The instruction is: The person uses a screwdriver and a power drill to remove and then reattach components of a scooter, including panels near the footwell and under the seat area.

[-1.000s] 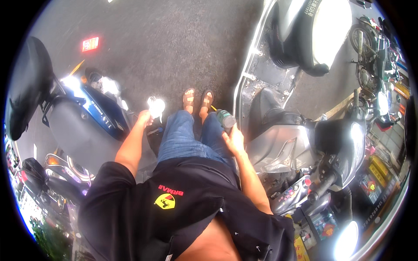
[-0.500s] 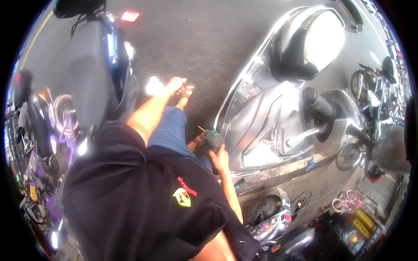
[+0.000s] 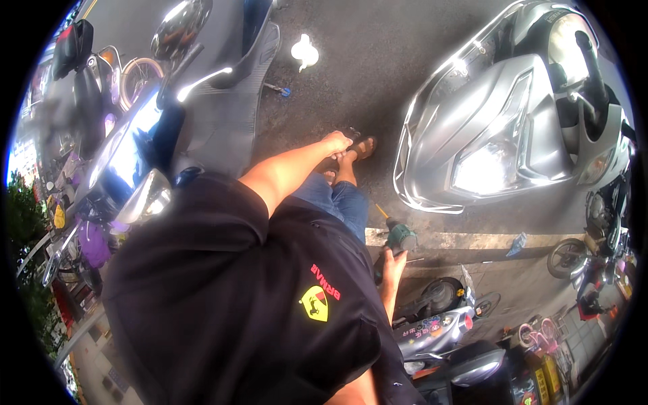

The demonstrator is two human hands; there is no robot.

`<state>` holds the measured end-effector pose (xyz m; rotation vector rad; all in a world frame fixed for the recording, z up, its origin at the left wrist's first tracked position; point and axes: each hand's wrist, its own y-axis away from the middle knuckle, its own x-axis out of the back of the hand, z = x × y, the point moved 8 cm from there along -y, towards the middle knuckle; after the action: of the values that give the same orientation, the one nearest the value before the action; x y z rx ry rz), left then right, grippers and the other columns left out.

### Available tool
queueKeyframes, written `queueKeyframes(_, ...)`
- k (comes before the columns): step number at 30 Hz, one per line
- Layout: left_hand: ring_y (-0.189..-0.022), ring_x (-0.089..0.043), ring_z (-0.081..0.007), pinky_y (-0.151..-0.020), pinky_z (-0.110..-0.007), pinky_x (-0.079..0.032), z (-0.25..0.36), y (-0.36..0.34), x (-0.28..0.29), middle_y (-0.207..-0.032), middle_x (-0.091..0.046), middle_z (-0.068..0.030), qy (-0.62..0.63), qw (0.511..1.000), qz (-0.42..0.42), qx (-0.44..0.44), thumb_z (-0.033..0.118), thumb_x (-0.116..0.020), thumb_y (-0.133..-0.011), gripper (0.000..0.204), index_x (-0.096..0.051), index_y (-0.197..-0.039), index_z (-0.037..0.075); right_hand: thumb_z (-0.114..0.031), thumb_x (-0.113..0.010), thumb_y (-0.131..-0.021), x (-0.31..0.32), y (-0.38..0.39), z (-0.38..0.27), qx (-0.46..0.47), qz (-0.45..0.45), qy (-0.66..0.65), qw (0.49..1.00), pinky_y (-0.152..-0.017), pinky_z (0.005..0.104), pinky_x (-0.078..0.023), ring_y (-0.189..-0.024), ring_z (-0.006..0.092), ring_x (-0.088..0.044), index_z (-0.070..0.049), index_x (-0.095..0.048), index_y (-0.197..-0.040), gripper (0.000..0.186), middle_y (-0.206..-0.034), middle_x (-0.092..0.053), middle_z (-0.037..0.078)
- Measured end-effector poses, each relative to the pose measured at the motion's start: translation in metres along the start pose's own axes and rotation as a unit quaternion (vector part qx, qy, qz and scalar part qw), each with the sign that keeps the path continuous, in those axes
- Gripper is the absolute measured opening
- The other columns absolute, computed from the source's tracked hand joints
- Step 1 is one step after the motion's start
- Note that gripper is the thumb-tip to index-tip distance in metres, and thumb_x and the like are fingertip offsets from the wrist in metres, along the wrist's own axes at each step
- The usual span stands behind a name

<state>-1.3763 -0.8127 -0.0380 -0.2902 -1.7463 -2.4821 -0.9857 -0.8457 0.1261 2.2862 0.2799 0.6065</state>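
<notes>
The right hand [image 3: 393, 262] is closed around the grip of a green power tool [image 3: 398, 237], held low beside the thigh over the white painted line [image 3: 472, 239] on the asphalt. The left hand [image 3: 337, 142] reaches forward above the sandalled feet [image 3: 361, 145]; whether it is open or closed I cannot tell. A silver scooter [image 3: 499, 128] stands just right of the legs, a dark scooter [image 3: 202, 101] to the left. Swinging the tool in this narrow gap could scrape the silver panels or catch the jeans [image 3: 341, 202].
</notes>
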Motion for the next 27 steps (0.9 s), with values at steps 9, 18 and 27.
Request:
queueKeyframes(9,-0.05,-0.058,-0.0159,-0.045,-0.031,-0.048,-0.134,0.065,-0.115,-0.063,-0.062,-0.0072,-0.009,0.996,-0.085,0.018,0.043,-0.05,-0.092,0.044,-0.062,-0.091,0.001,-0.012,-0.065,-0.076,-0.013,0.11,0.205,-0.157,0.081,-0.075,0.981,-0.076,0.0356,-0.05,-0.085,0.0223,-0.058,0.001,-0.049,-0.117,0.046,-0.1,-0.059,0.01)
queueKeyframes(18,-0.09,-0.066,-0.0339,-0.081,-0.044,-0.052,-0.165,0.095,-0.242,-0.098,-0.067,-0.0205,-0.251,0.955,-0.016,-0.16,0.048,-0.049,-0.088,0.053,-0.064,-0.103,0.0,-0.014,-0.066,-0.077,0.009,0.205,0.291,-0.162,0.127,0.082,0.975,-0.099,0.0381,-0.039,-0.115,0.032,-0.053,0.006,-0.04,-0.133,0.065,-0.125,-0.055,0.023)
queueKeyframes(27,-0.125,-0.043,-0.034,-0.101,-0.047,-0.037,-0.153,0.123,-0.391,-0.132,-0.047,-0.0172,-0.361,0.92,-0.059,-0.143,0.031,-0.052,-0.087,0.051,-0.044,-0.133,0.011,-0.015,-0.068,-0.078,0.014,0.276,0.425,-0.201,0.114,-0.149,0.961,-0.097,0.0352,-0.039,-0.111,0.0268,-0.052,0.011,-0.037,-0.131,0.067,-0.125,-0.052,0.02)
